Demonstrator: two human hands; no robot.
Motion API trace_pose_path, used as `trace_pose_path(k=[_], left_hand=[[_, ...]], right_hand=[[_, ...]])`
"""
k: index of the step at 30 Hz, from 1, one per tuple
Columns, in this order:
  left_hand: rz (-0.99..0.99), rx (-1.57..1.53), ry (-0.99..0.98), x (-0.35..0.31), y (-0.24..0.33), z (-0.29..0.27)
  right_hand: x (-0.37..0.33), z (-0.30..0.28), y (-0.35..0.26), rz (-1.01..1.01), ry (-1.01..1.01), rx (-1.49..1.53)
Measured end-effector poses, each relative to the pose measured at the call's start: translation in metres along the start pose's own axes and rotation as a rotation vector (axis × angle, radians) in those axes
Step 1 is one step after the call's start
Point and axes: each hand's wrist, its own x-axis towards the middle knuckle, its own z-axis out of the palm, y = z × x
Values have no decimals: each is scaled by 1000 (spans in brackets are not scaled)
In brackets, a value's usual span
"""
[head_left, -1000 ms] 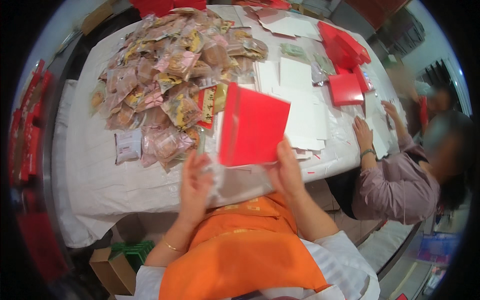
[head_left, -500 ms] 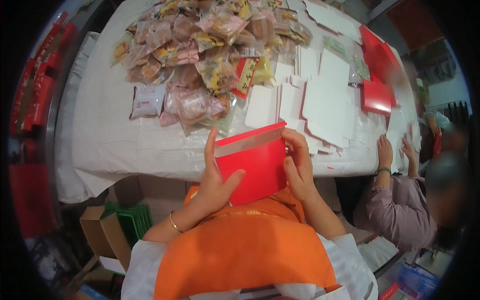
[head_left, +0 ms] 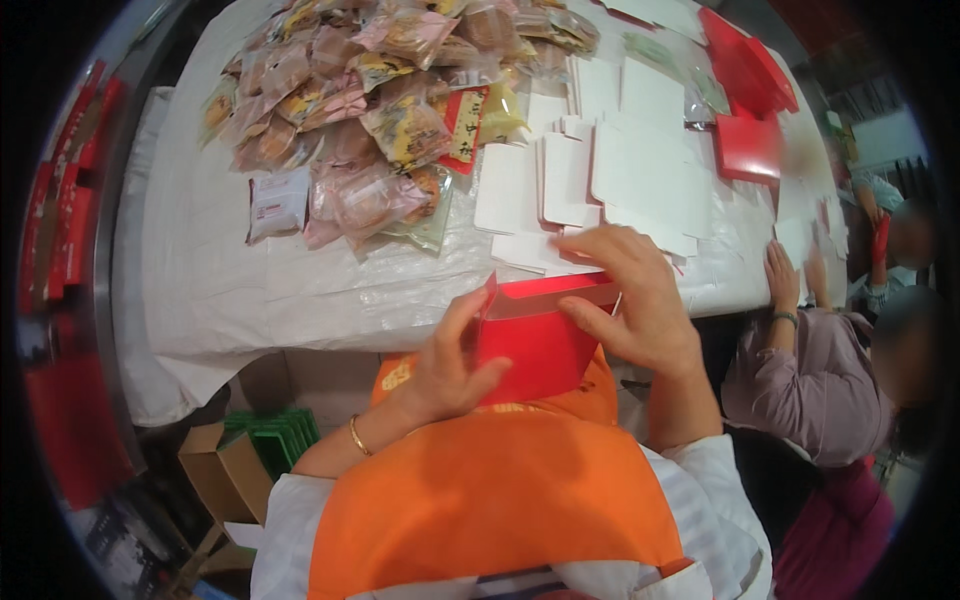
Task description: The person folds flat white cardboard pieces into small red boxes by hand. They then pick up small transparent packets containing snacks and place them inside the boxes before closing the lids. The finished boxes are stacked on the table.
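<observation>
**Our left hand holds the red box with its top open**

On the left, our bench (head_left: pixel 250 315) has a big pile of clear packets (head_left: pixel 350 110) on it. One small white packet (head_left: pixel 278 203) lies at the near side of the pile.

Next comes our left hand (head_left: pixel 440 370). Its fingers pinch the left side of the red box (head_left: pixel 540 350), with the thumb on the front wall. We think this hold should be firm but soft, because thin card may bend if we squeeze.

The red box is up in the air between our hands, in front of our orange apron (head_left: pixel 490 490). Its top is open, and we can see a pale inside.

Then comes our right hand (head_left: pixel 640 310). Its fingers are spread over the right end of the opening. We cannot tell if they touch the box. We should go gently along the edge, keep the corners square and make no creases.

Farther right, white card pieces (head_left: pixel 645 160) lie on the bench, then shiny red pieces (head_left: pixel 748 148). Another person's hand (head_left: pixel 782 275) is near the bench's right side.
</observation>
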Motion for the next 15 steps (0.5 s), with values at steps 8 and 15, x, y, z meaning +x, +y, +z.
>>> trace_pose_path(k=[8,15], left_hand=[[239,19,-133,31,19,-7],[79,126,-45,33,15,-20]], right_hand=[[20,-22,9,131,-424,160],[28,-12,27,259,-271,591]])
